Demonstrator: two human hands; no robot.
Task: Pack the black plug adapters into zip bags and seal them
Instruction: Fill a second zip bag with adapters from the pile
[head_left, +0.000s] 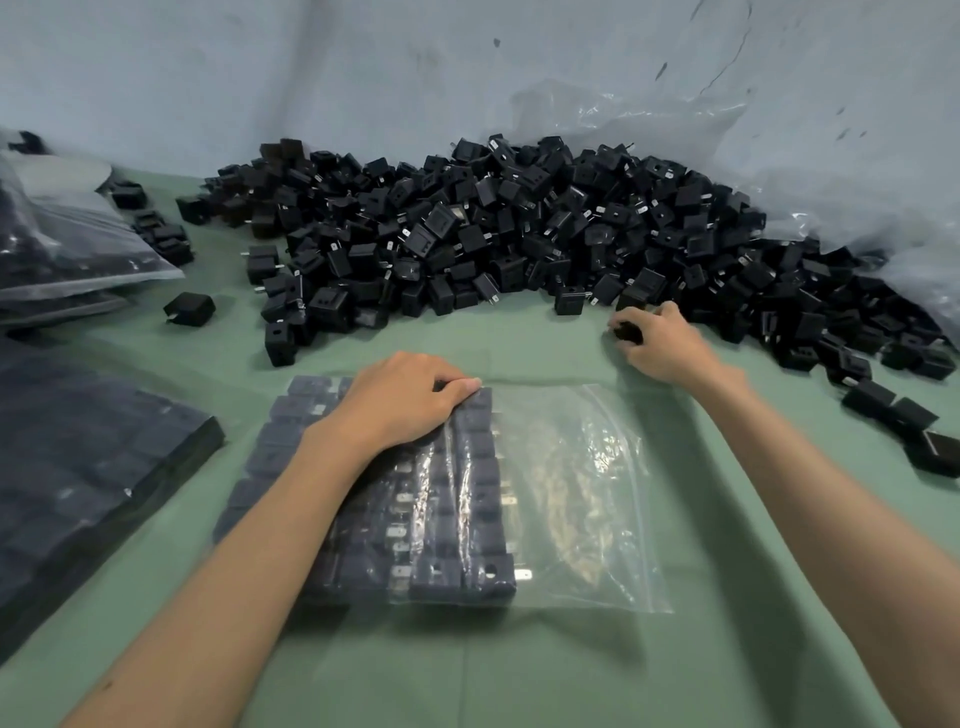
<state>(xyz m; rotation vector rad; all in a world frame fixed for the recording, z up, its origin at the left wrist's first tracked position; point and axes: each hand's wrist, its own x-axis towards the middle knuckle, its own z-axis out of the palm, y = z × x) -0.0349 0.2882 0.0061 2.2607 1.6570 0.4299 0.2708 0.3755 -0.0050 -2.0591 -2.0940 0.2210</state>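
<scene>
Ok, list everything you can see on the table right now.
Loose black plastic plug adapters: big heap, uncounted, black, table's back and right.
Clear plastic zip bag: one, transparent, centre, left half filled with adapter rows.
Filled zip bags: several, dark contents, left side.
Green table cover: one, under everything.
Crumpled clear plastic sheet: one, back right.
Left hand: rests on bag's filled half.
Right hand: grips single adapter at heap's near edge.

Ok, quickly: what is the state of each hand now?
Left hand: open, pressing on the zip bag.
Right hand: closed around one black plug adapter.
</scene>
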